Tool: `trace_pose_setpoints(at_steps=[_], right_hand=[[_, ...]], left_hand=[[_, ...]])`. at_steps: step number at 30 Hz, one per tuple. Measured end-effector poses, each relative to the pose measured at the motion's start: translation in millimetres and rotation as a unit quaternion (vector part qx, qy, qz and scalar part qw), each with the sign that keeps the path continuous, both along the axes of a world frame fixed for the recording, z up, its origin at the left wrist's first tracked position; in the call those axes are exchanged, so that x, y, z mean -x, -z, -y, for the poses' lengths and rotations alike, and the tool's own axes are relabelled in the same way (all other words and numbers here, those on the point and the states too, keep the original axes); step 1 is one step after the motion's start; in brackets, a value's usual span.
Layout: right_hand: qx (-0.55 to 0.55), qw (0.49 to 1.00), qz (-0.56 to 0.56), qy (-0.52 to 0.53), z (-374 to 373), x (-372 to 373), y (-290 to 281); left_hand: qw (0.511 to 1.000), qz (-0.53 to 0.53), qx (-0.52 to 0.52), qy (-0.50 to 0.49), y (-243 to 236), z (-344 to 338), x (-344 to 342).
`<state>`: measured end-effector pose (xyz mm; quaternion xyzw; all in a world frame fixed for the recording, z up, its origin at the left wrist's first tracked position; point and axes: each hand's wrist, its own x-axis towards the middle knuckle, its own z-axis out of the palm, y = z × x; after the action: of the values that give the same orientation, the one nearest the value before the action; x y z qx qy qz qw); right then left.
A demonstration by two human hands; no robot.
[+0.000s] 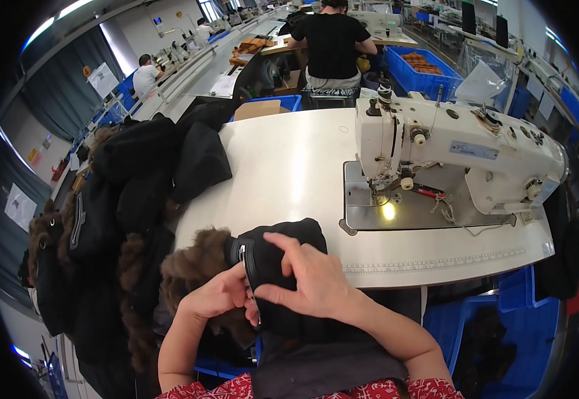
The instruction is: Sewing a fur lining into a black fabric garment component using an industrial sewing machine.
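A black garment piece (301,234) with brown fur trim (195,258) lies over the near edge of the sewing table, partly on my lap. A silver metal zipper (243,255) with a dark border runs down it between my hands. My left hand (217,293) has its fingers curled at the zipper's lower part, gripping the garment edge; the fingertips are partly hidden. My right hand (316,280) rests over the black fabric to the right of the zipper, its thumb and index finger spread apart.
A white sewing machine (462,143) stands at the right of the white table (276,166). Black fur-trimmed garments (133,173) are piled on the left. Blue bins (509,339) sit below right. Ahead, a person in a black shirt (331,46) sits with their back to me.
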<state>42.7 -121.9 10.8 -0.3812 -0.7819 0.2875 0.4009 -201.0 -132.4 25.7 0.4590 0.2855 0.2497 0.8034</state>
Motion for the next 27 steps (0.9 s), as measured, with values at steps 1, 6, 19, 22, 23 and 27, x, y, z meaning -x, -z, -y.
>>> trace_pose_setpoints(at_steps=[1,6,19,22,23,27], right_hand=[[-0.044,0.999,-0.011,-0.005,6,6,2],[-0.136,0.983,0.103,0.074,15,21,12],[-0.251,0.958,-0.135,0.022,11,39,21],[-0.309,0.947,-0.074,0.045,21,47,8],[-0.314,0.946,-0.053,0.060,21,47,4],[-0.290,0.955,-0.037,0.053,24,40,-6]], left_hand=[[0.999,0.034,0.016,-0.006,4,1,-5],[0.995,-0.062,-0.010,0.082,5,3,-18],[0.955,-0.194,-0.087,-0.207,42,21,-20],[0.831,-0.267,-0.383,-0.301,48,18,-30],[0.850,-0.202,-0.353,-0.333,54,14,-32],[0.900,-0.056,-0.256,-0.348,32,-4,-44]])
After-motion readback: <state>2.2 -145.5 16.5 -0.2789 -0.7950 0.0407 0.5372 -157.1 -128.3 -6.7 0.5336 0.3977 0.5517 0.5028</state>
